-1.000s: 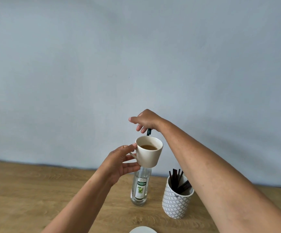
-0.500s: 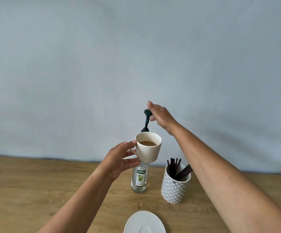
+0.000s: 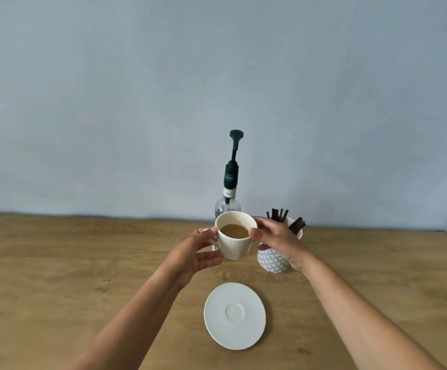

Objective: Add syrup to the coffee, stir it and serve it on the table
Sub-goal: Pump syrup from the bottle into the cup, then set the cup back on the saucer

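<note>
A cream cup holding light brown coffee hangs above the wooden table. My left hand grips it at the handle side. My right hand touches the cup's right rim and wall with thumb and fingers. Behind the cup stands a clear syrup bottle with a dark green pump, its plunger up and nothing touching it. Right of the cup, a patterned white pot holds several dark stir sticks, partly hidden by my right hand.
A white saucer lies on the table in front of the cup, nearer to me. A plain blue-grey wall rises behind the table. The table's right edge shows at the far right.
My right hand left the pump head and came down to the cup's right side. The cup moved lower and nearer to me, off the bottle. The view tilted down, showing the whole saucer.
</note>
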Tool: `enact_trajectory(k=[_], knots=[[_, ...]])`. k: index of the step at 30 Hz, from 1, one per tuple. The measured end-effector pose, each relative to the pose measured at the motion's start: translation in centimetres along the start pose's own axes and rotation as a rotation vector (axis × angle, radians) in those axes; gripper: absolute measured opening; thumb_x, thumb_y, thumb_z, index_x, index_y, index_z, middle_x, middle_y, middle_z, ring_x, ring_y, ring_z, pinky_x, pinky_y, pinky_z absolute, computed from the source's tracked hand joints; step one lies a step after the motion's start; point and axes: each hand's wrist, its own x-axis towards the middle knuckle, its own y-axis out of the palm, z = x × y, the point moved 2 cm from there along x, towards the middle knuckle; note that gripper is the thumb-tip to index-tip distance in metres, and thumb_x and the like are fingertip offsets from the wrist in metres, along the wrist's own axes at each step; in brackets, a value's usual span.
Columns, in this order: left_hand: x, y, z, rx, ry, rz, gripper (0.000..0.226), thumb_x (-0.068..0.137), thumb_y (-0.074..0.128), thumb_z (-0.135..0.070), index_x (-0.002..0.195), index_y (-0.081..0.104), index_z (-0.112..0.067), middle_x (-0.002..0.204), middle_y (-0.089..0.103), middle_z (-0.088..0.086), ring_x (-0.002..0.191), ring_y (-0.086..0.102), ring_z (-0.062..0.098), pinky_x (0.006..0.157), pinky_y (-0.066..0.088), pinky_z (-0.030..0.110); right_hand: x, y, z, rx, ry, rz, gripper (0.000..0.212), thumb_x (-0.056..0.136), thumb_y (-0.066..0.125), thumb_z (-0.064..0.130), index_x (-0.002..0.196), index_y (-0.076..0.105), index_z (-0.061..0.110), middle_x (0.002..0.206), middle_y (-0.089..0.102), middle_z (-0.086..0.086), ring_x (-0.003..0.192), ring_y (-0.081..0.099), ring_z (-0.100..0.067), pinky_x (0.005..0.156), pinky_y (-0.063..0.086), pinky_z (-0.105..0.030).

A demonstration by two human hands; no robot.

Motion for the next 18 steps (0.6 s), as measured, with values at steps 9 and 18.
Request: enact_trajectory(k=[9,18], knots=[[-1.1,-2.3,6.7,0.043,-0.063,-0.013,0.014,0.091,0.068,-0.027,0.087,0.06,-0.016,0.097,0.073,0.011,0.089,0.072,0.035,0.078,0.061,0.04,-2.9,3.5,-6.4,0.091,0.076,0.052,0.059,0.068,0.087,0.014,0.122,0.062,0.019,0.115,0.073,0.0,0.11,0.066,-0.015,0.087,0.053,-0.023],[-1.7,-4.0,10.6,0.285,-0.017,-0.008,0.012,0.094,0.064,-0.025,0.085,0.062,-0.018,0.087,0.073,0.001,0.086,0.064,0.013,0.069,0.05,0.026,-4.9,5.0,-10.5,0.059,0.16,0.07,0.079,0.059,0.091,0.015,0.13,0.057,0.025,0.12,0.07,-0.001,0.115,0.063,-0.016,0.1,0.05,-0.034]])
